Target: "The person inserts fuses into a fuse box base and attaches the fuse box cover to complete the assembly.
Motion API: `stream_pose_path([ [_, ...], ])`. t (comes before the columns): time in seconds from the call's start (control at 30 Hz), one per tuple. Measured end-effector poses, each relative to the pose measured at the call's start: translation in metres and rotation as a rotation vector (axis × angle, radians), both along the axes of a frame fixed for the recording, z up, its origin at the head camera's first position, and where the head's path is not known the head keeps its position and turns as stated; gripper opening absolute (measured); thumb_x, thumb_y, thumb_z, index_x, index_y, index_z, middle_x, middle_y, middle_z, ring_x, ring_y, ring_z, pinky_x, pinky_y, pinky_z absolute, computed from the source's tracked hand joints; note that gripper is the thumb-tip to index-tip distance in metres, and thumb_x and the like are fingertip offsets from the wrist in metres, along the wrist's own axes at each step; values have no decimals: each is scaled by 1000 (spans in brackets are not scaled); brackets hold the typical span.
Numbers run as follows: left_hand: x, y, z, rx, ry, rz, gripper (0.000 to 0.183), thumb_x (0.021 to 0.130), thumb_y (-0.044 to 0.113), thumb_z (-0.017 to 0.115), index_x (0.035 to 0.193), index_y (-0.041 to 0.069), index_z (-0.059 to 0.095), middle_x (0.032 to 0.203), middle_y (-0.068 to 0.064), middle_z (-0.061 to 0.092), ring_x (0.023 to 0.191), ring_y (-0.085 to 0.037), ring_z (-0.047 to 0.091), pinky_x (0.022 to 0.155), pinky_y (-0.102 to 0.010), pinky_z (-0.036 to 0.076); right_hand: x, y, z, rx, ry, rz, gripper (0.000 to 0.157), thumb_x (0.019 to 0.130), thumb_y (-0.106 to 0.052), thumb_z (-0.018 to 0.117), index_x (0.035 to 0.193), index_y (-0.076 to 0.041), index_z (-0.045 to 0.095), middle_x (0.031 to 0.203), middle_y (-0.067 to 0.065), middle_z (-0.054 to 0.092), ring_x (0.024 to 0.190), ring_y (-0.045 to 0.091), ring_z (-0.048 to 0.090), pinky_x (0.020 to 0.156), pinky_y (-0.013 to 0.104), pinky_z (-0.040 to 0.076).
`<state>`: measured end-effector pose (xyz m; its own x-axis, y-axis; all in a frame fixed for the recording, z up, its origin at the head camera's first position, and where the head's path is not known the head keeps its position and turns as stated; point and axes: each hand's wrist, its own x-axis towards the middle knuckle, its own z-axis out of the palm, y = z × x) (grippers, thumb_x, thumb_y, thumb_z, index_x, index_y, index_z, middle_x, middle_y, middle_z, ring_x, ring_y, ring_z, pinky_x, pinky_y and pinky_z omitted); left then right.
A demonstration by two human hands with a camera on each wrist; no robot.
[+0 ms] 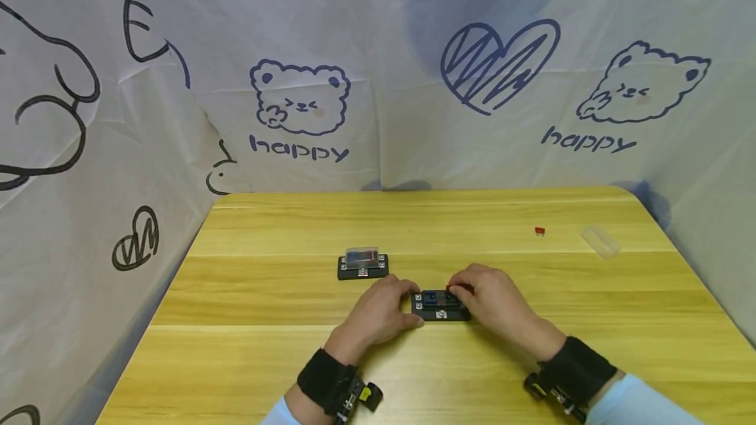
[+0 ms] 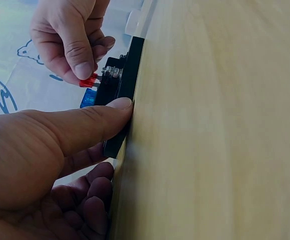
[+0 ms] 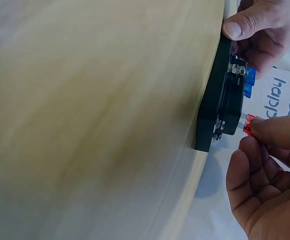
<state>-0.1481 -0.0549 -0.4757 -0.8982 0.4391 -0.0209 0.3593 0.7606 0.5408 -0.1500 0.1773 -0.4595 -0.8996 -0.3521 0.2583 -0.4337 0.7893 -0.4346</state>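
Observation:
A black fuse block (image 1: 440, 314) with silver screw terminals lies on the wooden table. My left hand (image 1: 380, 310) grips its left end, thumb along the near side and fingers behind. Blue blade fuses (image 3: 250, 76) stand in the block's left part. Between thumb and forefinger my right hand (image 1: 496, 297) pinches a red blade fuse (image 3: 250, 124) at the right part of the block. Its metal prongs point at the block's top and partly show in both wrist views. The right hand's other fingers curl loosely below it in the right wrist view.
Behind and left of the hands sits a second fuse block (image 1: 363, 273) under a clear cover (image 1: 362, 257). Another red blade fuse (image 1: 540, 231) lies at the back right, near a loose clear cover (image 1: 600, 241). White sheets with drawings (image 1: 378, 84) hang around the table (image 1: 266, 359).

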Motion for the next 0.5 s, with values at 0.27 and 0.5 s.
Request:
stream_pose_path([
  [0.27,0,-1,0,1,2,-2,51,76,41,79,119,20,64,94,2,54,79,-13,48,73,-30,45,0,-1,-1,21,19,22,4,87,-16,72,89,-19,74,86,-5,67,78,9,61,68,34,53],
  [0.5,0,-1,0,-1,8,-7,50,76,41,79,119,20,64,93,2,54,78,-13,48,71,-29,44,0,-1,-1,23,14,18,4,87,-17,72,90,-19,73,86,-5,67,79,9,61,69,35,53],
])
